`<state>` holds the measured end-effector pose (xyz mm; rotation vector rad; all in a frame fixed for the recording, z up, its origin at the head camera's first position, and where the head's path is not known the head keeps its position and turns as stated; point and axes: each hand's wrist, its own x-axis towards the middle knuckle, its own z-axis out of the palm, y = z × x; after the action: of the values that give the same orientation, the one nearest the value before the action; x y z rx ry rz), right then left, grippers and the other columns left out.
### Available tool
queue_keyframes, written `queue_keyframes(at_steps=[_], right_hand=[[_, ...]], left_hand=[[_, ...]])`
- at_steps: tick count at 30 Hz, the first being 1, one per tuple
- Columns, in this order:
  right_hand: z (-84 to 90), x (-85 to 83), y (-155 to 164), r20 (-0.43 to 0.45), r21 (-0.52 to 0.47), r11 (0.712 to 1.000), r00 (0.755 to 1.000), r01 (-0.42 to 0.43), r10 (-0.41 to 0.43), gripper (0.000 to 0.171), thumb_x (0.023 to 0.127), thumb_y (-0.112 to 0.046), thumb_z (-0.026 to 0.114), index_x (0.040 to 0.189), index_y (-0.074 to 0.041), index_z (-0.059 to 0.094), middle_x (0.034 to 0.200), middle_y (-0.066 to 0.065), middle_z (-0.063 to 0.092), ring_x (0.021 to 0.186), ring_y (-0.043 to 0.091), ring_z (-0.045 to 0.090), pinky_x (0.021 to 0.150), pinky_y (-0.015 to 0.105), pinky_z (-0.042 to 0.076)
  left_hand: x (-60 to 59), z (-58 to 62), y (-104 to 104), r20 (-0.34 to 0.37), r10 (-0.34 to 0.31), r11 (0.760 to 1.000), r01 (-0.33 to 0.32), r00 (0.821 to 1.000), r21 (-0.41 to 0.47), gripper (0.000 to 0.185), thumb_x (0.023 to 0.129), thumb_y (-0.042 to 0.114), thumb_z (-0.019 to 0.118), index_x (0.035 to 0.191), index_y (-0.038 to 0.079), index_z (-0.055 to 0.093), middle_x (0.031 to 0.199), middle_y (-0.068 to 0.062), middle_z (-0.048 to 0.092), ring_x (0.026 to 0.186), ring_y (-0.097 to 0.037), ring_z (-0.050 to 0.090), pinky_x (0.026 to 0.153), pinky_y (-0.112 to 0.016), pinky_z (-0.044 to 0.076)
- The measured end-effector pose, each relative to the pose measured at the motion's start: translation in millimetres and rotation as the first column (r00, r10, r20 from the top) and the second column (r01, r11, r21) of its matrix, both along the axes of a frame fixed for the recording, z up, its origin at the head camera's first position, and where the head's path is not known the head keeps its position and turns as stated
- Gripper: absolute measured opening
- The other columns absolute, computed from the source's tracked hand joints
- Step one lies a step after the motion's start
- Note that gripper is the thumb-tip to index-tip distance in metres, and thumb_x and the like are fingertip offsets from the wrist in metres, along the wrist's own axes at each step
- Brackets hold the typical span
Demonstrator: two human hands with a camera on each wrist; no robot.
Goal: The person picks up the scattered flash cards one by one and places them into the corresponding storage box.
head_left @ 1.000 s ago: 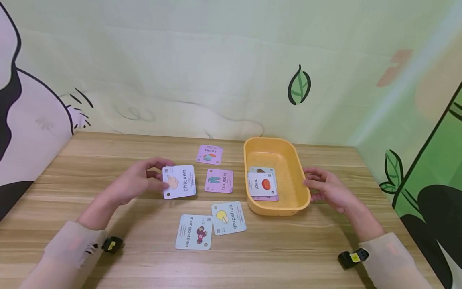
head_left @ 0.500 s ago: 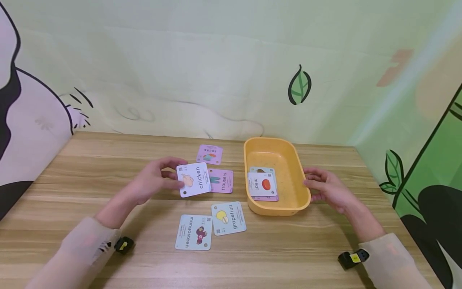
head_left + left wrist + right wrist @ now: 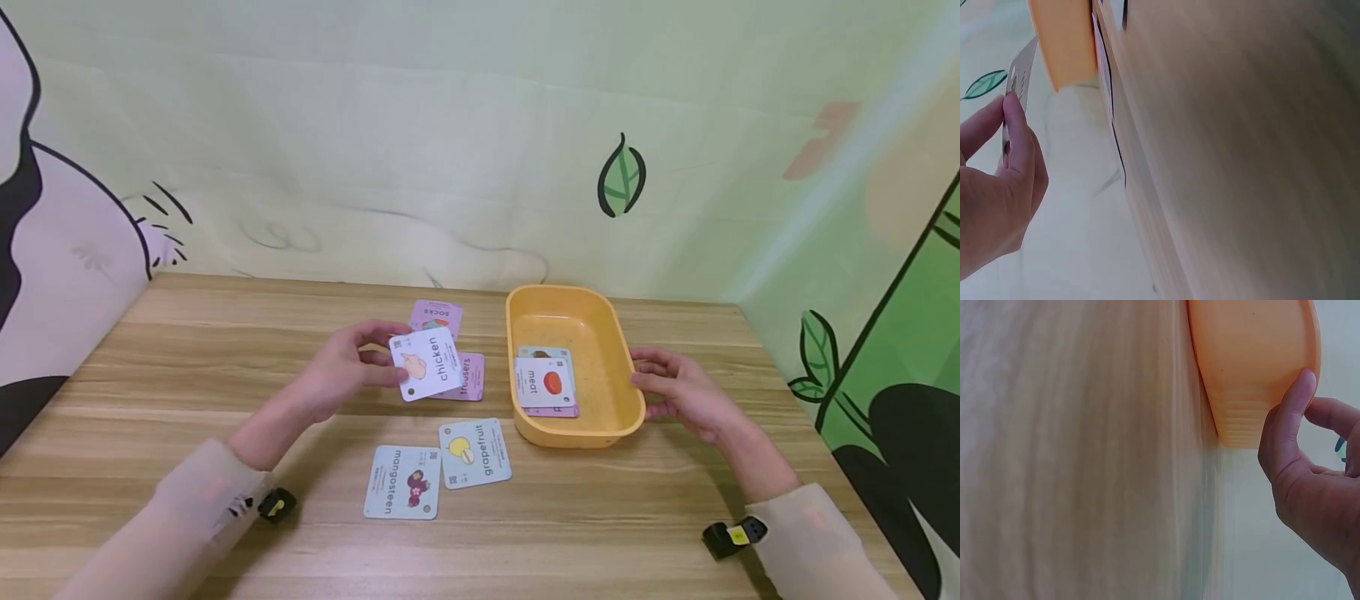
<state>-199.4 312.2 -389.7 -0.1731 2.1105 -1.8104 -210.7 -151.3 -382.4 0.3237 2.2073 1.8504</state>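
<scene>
My left hand pinches a white "chicken" card by its left edge and holds it above the pink "trousers" card. In the left wrist view the chicken card shows edge-on between thumb and fingers. My right hand rests against the right side of the yellow tray, its thumb touching the tray wall. Inside the tray lies a "meat" card on top of other cards.
A pink "socks" card lies behind the held card. "Grapefruit" and "mangosteen" cards lie nearer me on the wooden table. Painted walls close in the back and right side.
My left hand has carried the chicken card to the right, from the table's middle-left to over the trousers card. The right hand and tray have stayed still.
</scene>
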Motion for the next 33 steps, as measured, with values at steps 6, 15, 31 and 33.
queue_keyframes(at_steps=[6,15,31,33], right_hand=[[0.5,0.2,-1,0.007,0.005,1.0,1.0,0.01,-0.01,0.057,0.104,-0.007,0.057,0.148,0.015,0.028,0.116,0.012,0.057,0.09,0.016,0.066,0.067,0.032,0.06],[0.3,-0.7,-1,0.005,0.015,1.0,1.0,0.001,-0.001,0.057,0.104,-0.009,0.057,0.149,0.014,0.029,0.116,0.012,0.055,0.09,0.016,0.065,0.068,0.032,0.06],[-0.4,-0.7,-1,0.002,0.006,1.0,1.0,-0.002,0.002,0.058,0.104,-0.008,0.057,0.15,0.013,0.028,0.117,0.013,0.056,0.09,0.017,0.066,0.068,0.033,0.06],[-0.4,-0.3,0,0.001,0.007,1.0,1.0,-0.002,0.002,0.058,0.104,-0.008,0.057,0.15,0.014,0.028,0.117,0.013,0.056,0.091,0.017,0.066,0.068,0.033,0.06]], left_hand=[[-3.2,0.1,11,0.02,0.016,1.0,-0.016,1.0,0.011,0.061,0.086,-0.009,0.076,0.143,0.0,0.054,0.124,-0.021,0.051,0.104,-0.03,0.062,0.082,-0.032,0.059],[-7.6,7.1,32,0.052,-0.011,0.999,0.009,0.999,0.053,0.062,0.086,-0.009,0.076,0.143,0.002,0.054,0.125,-0.02,0.053,0.108,-0.031,0.063,0.086,-0.036,0.059],[-21.1,9.4,66,0.035,-0.063,0.997,0.061,0.997,0.052,0.059,0.087,-0.005,0.078,0.141,0.005,0.057,0.121,-0.018,0.056,0.107,-0.032,0.063,0.087,-0.037,0.059],[-23.5,9.2,71,0.034,-0.072,0.996,0.07,0.997,0.053,0.059,0.087,-0.005,0.078,0.141,0.003,0.057,0.121,-0.018,0.057,0.105,-0.031,0.063,0.087,-0.037,0.059]])
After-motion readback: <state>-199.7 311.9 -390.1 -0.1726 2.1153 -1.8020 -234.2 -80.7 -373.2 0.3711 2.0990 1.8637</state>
